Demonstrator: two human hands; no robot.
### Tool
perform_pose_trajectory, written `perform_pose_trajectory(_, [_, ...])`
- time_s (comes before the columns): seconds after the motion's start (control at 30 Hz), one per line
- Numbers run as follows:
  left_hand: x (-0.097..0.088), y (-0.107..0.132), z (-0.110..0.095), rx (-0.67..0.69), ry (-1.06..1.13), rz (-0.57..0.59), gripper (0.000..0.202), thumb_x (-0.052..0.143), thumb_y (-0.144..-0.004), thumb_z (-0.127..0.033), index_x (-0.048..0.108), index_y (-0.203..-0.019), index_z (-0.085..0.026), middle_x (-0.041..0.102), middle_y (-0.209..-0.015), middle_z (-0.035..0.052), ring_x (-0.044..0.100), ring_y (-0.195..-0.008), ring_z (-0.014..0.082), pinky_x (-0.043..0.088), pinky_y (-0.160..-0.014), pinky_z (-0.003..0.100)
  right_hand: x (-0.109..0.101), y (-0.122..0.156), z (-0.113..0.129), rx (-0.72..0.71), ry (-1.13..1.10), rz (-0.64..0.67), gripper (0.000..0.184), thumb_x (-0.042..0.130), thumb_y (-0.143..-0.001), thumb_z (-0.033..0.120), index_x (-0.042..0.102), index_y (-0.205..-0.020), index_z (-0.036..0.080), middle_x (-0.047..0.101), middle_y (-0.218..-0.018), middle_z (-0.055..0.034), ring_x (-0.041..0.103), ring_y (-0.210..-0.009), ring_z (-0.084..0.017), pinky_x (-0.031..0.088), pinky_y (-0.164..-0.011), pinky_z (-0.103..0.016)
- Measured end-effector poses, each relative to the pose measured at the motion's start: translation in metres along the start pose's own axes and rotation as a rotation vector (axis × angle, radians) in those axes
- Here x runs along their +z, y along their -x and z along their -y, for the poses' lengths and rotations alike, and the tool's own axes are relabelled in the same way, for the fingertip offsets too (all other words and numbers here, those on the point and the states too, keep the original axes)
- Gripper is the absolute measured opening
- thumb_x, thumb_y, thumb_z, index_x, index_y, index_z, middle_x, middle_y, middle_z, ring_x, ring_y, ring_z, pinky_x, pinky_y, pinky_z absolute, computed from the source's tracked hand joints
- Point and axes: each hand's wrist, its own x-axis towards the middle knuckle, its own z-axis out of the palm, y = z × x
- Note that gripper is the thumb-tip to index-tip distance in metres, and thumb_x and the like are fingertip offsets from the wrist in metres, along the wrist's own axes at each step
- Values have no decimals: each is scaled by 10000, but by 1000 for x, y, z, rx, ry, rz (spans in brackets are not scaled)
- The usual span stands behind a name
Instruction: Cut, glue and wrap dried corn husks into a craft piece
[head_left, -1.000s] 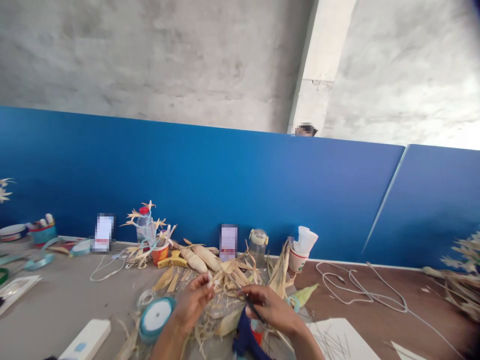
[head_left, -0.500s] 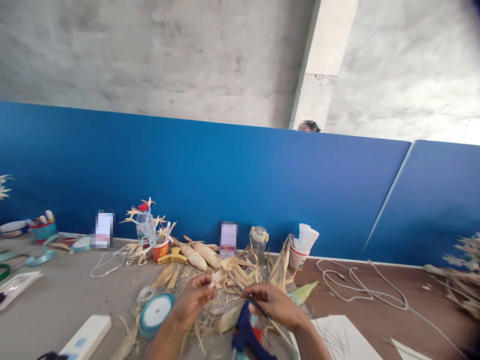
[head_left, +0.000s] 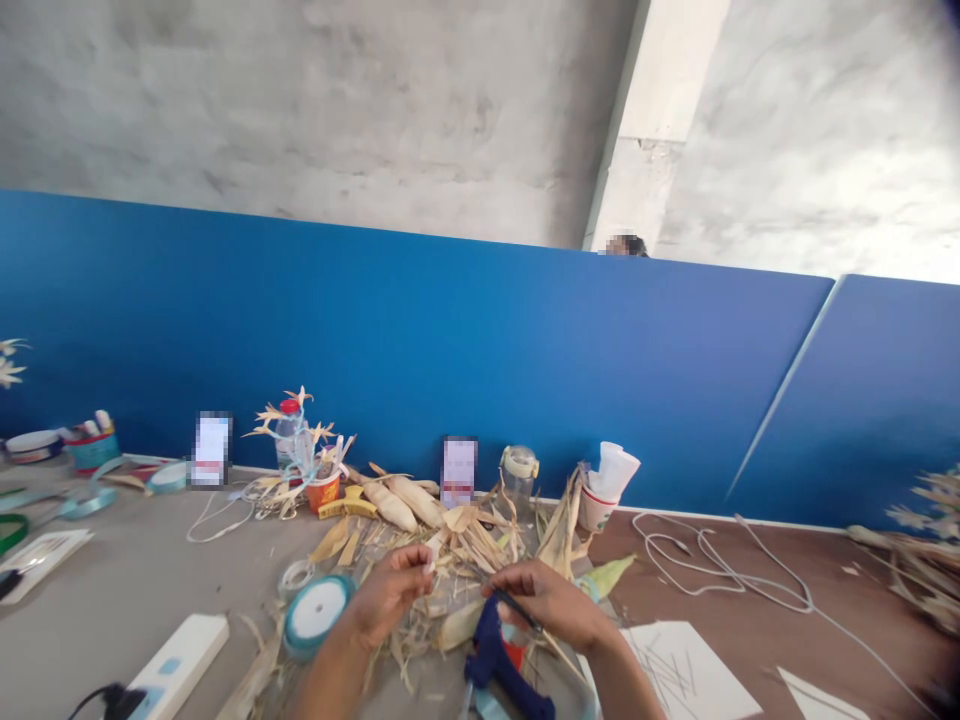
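Keeping almost same pose as before: pinching small pale dried-husk strip point(head_left: 433, 549) in left hand point(head_left: 386, 598), gripping thin dark stick point(head_left: 516, 607) in right hand point(head_left: 555, 605), near front edge of grey bench point(head_left: 135, 590); continuing same work.

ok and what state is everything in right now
left hand, pinching a pale husk strip
right hand, closed on a thin dark tool
glue gun, lying down below the right hand
ribbon spool, lying flat
water bottle, upright, red cap on
paper cup, upright, white things inside
white cable, loose in loops
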Motion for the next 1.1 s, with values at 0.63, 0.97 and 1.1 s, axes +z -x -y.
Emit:
perform_pose_trajectory(0.63, [-10,0,0,-80,-85,86,203,854,-565,-222,687,-647,-141,525,-565,-12,430,-504,74,348,-534,203,-7,2,-6,-10,71,86,207,649,-642,300,723,-781,165,482,-521,55,336,-491,-75,275,-504,-211])
perform_pose_trajectory(0.97, [-13,-1,-1,-122,-92,141,175,834,-594,-208,699,-676,-134,544,-602,-2,454,-516,78,372,-561,212,-10,2,-11,-17,106,111,271,686,-640,380,709,-791,156,423,-500,70,302,-485,-72,236,-486,-213])
perform_pose_trajectory(1.1, [-14,-1,0,-127,-111,123,189,843,-578,-222,696,-667,-144,546,-598,-4,457,-518,83,380,-569,219,-10,3,-7,-13,132,120,264,679,-657,376,705,-792,150,412,-490,72,274,-484,-66,224,-481,-206])
